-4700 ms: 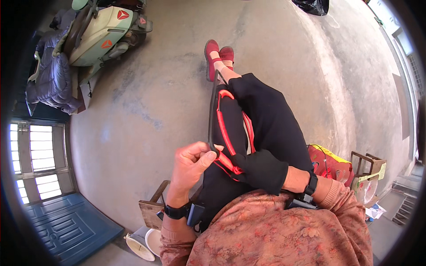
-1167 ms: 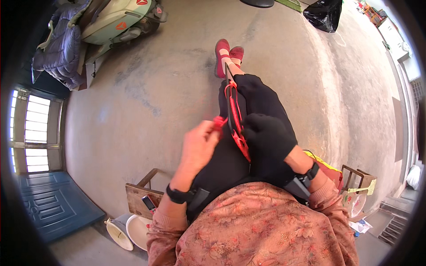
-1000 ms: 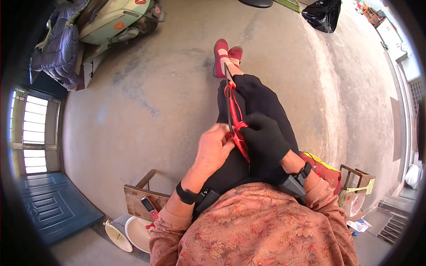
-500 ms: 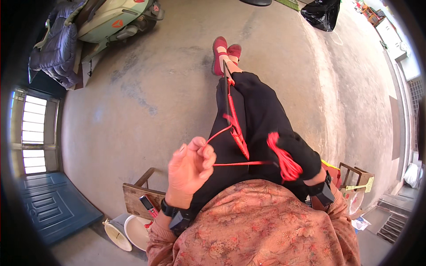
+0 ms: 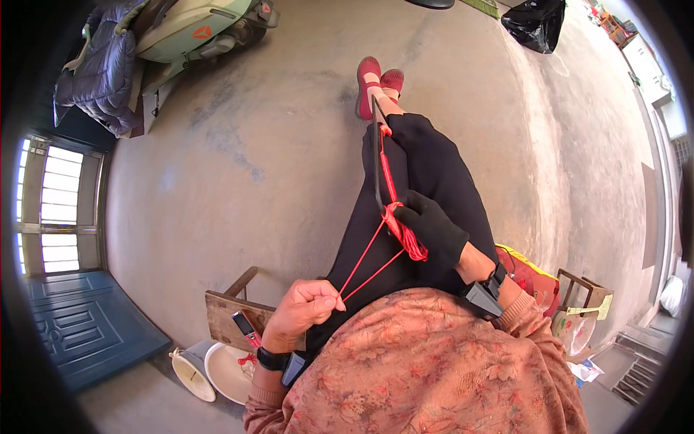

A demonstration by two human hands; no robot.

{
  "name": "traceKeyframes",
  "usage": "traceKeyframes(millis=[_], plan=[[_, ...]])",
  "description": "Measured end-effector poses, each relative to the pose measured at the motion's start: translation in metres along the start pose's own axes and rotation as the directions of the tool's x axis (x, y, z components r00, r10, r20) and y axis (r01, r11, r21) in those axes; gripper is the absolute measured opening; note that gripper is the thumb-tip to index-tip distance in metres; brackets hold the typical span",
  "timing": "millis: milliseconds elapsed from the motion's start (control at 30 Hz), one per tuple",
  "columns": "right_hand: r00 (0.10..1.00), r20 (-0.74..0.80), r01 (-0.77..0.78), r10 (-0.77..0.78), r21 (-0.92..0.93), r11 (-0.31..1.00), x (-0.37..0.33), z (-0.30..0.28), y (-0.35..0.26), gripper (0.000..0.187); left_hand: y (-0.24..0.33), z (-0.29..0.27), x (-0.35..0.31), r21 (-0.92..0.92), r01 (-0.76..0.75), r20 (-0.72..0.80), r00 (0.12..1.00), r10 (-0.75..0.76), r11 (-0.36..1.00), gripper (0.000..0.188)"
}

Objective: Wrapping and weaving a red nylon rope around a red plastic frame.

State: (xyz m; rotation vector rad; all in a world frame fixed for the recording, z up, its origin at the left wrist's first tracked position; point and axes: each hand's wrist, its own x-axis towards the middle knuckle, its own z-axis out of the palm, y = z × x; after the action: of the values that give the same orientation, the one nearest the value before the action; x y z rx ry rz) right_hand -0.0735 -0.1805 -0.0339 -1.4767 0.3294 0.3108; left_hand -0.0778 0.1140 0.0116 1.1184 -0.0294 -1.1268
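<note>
Pinched between the fingers of my bare left hand is a red cord. Two taut strands run from there up to the right in a narrow V. My right hand, in a black glove, is closed on a looped bundle of the same cord above my thighs. The bundle lies against the near end of a long, thin black loop. One side of that loop is wrapped in red, and it stretches along my legs toward the feet. Its exact kind cannot be made out.
Left of me a wooden stool carries a red phone, with a white basin beside it. At my right are a red bag and a wooden frame. A scooter stands far left; a black plastic bag lies far right.
My right hand has brought the cord bundle left and forward to the black loop. My left hand has lowered slightly, its fingers closing tighter, and the strands now form a taut V.
</note>
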Motion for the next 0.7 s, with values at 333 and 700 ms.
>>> traceKeyframes(millis=[333, 700], plan=[[0.859, -0.323, 0.295, -0.398, -0.323, 0.899, -0.020, -0.024, -0.055, 0.018, 0.063, 0.042, 0.092, -0.187, -0.490, -0.022, 0.868, 0.495, 0.851, 0.034], [0.912, -0.284, 0.231, -0.296, -0.239, 0.943, -0.010, -0.001, -0.053, 0.034, 0.031, 0.016, 0.121, -0.323, -0.247, -0.238, 0.955, 0.174, 0.914, 0.022]])
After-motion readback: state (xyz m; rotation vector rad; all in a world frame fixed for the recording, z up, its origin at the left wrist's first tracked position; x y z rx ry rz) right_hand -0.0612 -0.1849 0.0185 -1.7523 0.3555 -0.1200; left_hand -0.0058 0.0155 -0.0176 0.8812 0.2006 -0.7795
